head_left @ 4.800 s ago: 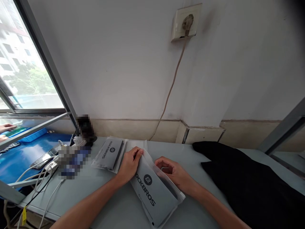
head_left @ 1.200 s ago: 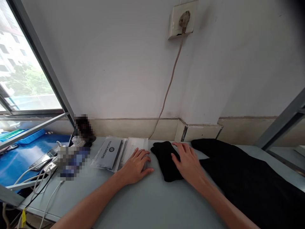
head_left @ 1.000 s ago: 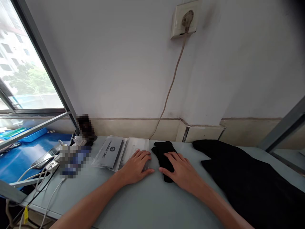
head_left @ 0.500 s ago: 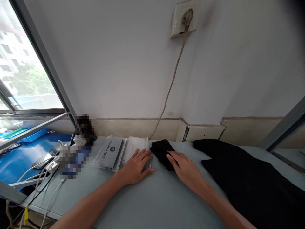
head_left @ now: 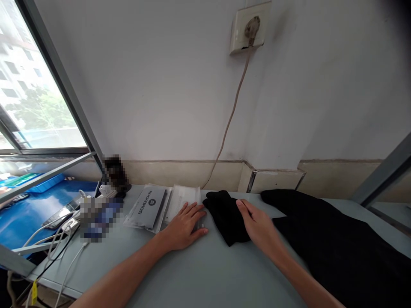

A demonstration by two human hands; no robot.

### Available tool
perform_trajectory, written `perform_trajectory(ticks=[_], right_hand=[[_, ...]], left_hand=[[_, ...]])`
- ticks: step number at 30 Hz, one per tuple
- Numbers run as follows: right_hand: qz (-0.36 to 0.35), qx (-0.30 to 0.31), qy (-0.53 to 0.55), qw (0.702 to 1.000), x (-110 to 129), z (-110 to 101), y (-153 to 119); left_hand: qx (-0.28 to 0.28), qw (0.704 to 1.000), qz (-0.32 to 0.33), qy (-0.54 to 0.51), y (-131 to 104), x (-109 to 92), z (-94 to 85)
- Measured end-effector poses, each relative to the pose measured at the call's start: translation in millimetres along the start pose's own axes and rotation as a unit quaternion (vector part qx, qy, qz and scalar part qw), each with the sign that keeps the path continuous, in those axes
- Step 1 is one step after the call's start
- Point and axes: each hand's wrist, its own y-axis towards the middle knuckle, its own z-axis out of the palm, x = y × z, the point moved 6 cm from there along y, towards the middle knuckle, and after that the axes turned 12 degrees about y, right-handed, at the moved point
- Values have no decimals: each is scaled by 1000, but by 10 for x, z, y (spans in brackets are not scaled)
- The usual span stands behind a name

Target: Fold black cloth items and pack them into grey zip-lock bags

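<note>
My left hand (head_left: 188,225) lies flat with its fingers spread, partly over a clear plastic packet (head_left: 182,199). Left of it is another packet (head_left: 150,207), grey, printed with ROCKBROS. My right hand (head_left: 257,222) pinches the right edge of a small folded black cloth (head_left: 226,218) between thumb and fingers. The cloth's left part rests on the grey tabletop (head_left: 205,278); what kind of item it is, I cannot make out. A larger black garment (head_left: 340,239) is spread out on the right, just past my right hand.
A power strip with white cables (head_left: 69,222) and blurred items sit at the left. Beyond the metal frame (head_left: 54,64) is a blue surface (head_left: 69,196) with a blue tray. A cable (head_left: 234,107) hangs from the wall socket (head_left: 250,28) down behind the table.
My right hand has moved slightly right and closed on the black cloth's edge. The cloth is opened out wider and reaches nearer to me. My left hand has stayed put.
</note>
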Motion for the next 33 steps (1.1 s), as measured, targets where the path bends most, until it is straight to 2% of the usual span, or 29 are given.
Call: perform_trajectory(ticks=[4, 8, 13, 18, 24, 29, 31, 33], right_hand=[[3, -4, -46, 999, 33, -15, -21], [-36, -27, -117, 992, 118, -80, -44], [-64, -78, -213, 972, 139, -258, -27], [-80, -89, -195, 974, 109, -346, 18], [-58, -18, -97, 993, 54, -294, 119], [-56, 10, -6, 998, 21, -376, 226], [-50, 69, 39, 996, 14, -378, 224], [-28, 156, 79, 984, -8, -326, 180]], left_hand=[[-38, 999, 7, 4, 18, -40, -89], [-45, 999, 11, -4, 21, -69, -141], [-23, 999, 25, -22, 4, -85, -128], [22, 997, 68, -33, -7, -230, -152], [47, 994, 91, -47, -42, -384, -178], [48, 987, 114, -103, -86, -557, -214], [57, 977, 112, -171, -104, -656, -265], [107, 949, 102, -279, -128, -758, -282]])
